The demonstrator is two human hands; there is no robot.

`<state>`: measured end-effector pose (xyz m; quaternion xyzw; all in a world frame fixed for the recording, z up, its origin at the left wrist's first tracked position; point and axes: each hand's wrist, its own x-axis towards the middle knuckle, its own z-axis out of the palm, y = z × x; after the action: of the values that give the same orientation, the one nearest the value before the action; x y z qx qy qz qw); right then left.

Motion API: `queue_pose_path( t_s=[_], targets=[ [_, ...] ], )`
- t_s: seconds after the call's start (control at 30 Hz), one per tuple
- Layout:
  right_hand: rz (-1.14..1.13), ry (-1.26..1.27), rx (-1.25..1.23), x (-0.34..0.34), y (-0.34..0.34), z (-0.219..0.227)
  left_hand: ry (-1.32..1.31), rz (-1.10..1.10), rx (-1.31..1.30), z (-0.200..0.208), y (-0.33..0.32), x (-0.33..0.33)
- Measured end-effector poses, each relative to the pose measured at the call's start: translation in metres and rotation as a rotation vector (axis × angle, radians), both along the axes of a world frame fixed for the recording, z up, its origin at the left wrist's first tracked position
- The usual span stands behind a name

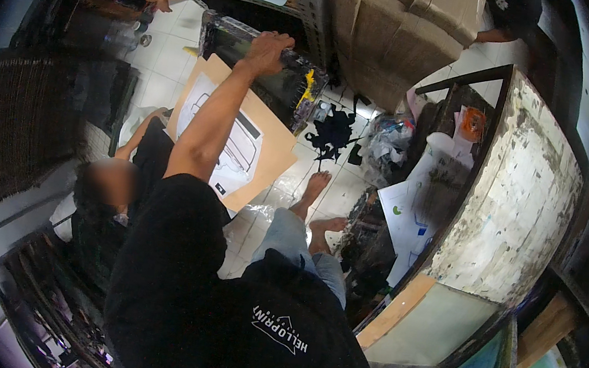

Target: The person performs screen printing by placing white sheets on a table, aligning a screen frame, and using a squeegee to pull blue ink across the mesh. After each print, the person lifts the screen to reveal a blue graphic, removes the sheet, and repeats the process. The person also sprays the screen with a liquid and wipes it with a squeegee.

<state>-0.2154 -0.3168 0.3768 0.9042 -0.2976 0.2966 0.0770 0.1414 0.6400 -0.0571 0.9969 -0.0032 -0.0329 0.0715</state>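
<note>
My left arm reaches forward across the view, and my left hand (268, 52) is closed over the top edge of a dark, paint-stained rectangular frame (297, 74). The frame looks like a printing screen, with a streak of yellow paint near its right end. Below my forearm is a tan board (276, 154) with a white sheet (244, 145) on it, bearing a black line drawing. My forearm hides part of the sheet. My right hand is not in view.
Another person (101, 234) in black sits close at my left. A large brown carton (401, 35) stands ahead. Black rags (331, 133) and a plastic bag (387, 147) lie on the tiled floor. At right is a worn white panel (522, 190) beside drawn sheets (417, 199).
</note>
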Motion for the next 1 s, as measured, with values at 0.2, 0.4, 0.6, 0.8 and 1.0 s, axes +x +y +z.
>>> queue_pose_path(
  t_s=[0.2, 0.4, 0.6, 0.8, 1.0],
  targets=[
    [-0.035, 0.021, -0.025, -0.005, 0.005, 0.008, -0.208, -0.094, 0.012, 0.059, 0.014, -0.044],
    [-0.055, 0.052, -0.034, -0.010, 0.004, 0.013, -0.252, -0.032, 0.012, 0.107, 0.045, -0.076],
    [-0.057, 0.072, -0.050, -0.005, 0.000, 0.016, -0.304, -0.022, 0.010, 0.169, 0.054, -0.093],
    [-0.058, 0.082, -0.065, -0.005, -0.002, 0.015, -0.520, -0.086, 0.108, 0.241, 0.047, -0.091],
    [-0.067, 0.087, -0.080, -0.005, -0.005, 0.010, -0.563, -0.065, 0.161, 0.316, 0.034, -0.076]
  ],
)
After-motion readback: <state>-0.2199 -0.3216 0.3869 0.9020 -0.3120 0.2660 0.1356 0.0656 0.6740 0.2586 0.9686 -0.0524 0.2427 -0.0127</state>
